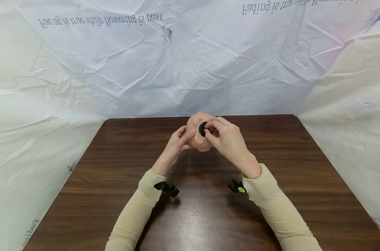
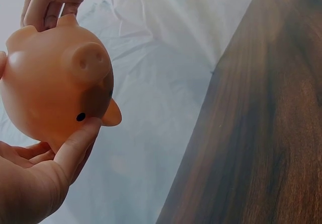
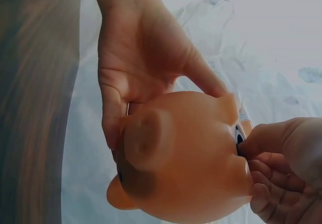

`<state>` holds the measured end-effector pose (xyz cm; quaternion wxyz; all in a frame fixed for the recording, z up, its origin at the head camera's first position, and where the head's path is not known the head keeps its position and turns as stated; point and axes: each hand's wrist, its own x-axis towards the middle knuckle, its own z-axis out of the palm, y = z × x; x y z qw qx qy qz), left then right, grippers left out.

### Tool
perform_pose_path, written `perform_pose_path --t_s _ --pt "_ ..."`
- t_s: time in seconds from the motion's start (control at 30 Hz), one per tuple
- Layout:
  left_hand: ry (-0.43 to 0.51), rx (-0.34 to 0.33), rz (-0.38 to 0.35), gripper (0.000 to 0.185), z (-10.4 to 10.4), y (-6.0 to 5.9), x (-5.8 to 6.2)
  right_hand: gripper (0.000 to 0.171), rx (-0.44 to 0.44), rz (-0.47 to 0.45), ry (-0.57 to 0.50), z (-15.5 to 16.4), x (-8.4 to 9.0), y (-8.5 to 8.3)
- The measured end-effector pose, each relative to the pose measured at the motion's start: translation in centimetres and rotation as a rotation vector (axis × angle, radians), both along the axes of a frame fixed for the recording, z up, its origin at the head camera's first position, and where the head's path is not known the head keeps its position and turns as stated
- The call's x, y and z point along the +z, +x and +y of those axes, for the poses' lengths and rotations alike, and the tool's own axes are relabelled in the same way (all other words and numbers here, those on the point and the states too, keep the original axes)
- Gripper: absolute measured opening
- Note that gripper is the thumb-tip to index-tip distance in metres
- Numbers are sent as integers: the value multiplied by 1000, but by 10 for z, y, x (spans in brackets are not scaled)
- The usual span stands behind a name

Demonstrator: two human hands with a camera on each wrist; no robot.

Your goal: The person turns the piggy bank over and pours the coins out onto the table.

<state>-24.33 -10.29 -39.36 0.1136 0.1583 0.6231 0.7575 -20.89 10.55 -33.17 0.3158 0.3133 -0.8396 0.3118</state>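
Observation:
A peach-coloured piggy bank [image 1: 198, 134] is held in the air above the far middle of the brown table [image 1: 120, 195], its underside turned toward me. My left hand [image 1: 176, 142] grips its body from the left, thumb on its face [image 2: 75, 143]. My right hand [image 1: 225, 136] pinches the black round plug [image 1: 203, 129] in the belly. The left wrist view shows the pig's snout [image 2: 89, 61] and a black eye. In the right wrist view the piggy bank [image 3: 186, 158] fills the frame, with my right fingers [image 3: 261, 139] on the plug's edge.
Crinkled white sheeting [image 1: 190, 62] with printed text walls in the table on the back and both sides. Both forearms wear beige sleeves with black wrist straps [image 1: 167, 189].

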Motion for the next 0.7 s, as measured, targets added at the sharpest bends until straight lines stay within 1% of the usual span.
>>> perform_pose_path --t_s 0.33,0.7 --pt "-29 -23 -7 88 -1 -1 -3 3 52 29 90 5 2 -3" --pt "-40 -54 -22 77 1 -3 -5 6 141 50 183 15 5 -8"
